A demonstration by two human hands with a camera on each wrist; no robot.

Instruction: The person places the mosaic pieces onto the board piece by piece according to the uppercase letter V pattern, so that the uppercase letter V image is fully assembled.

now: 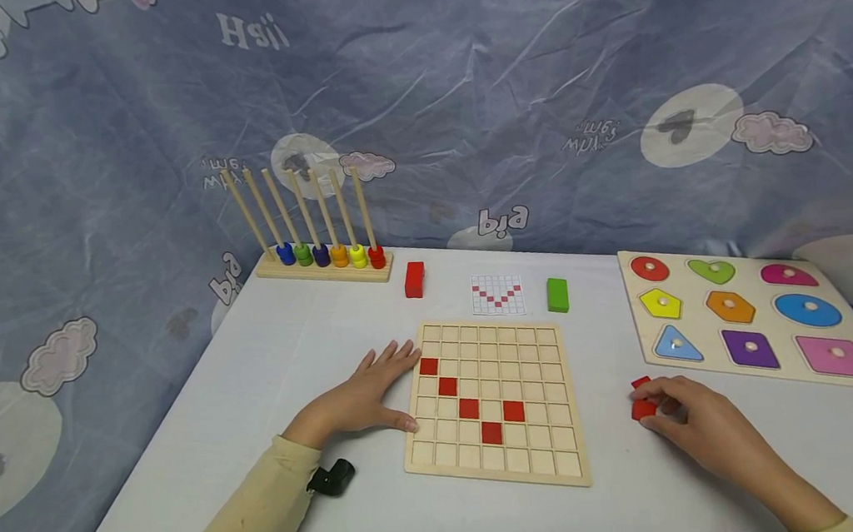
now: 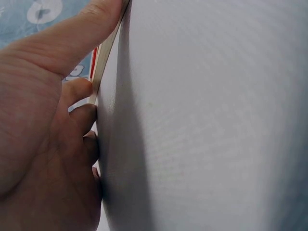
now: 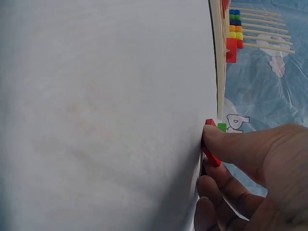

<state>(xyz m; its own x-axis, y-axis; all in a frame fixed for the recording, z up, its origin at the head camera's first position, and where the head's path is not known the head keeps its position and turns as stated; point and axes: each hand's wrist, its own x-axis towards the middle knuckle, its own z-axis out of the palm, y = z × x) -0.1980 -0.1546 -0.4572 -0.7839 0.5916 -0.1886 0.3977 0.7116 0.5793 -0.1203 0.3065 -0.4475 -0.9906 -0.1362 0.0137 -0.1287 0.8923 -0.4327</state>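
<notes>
A wooden grid board (image 1: 499, 476) lies flat on the white table, with several red squares in its cells. My left hand (image 1: 362, 396) spreads its fingers and thumb along the board's left edge, touching it; the left wrist view shows the thumb (image 2: 82, 36) against that edge. To the right of the board, my right hand (image 1: 698, 420) pinches a red square tile (image 3: 211, 144) between thumb and forefinger, low over the tabletop. Another small red piece (image 1: 640, 382) shows just beyond it, partly hidden by the fingers.
Behind the board lie a red block (image 1: 414, 280), a pattern card (image 1: 498, 295) and a green block (image 1: 557, 296). A peg stand with coloured beads (image 1: 324, 271) is at the back left. A shape puzzle board (image 1: 689, 305) lies at the right.
</notes>
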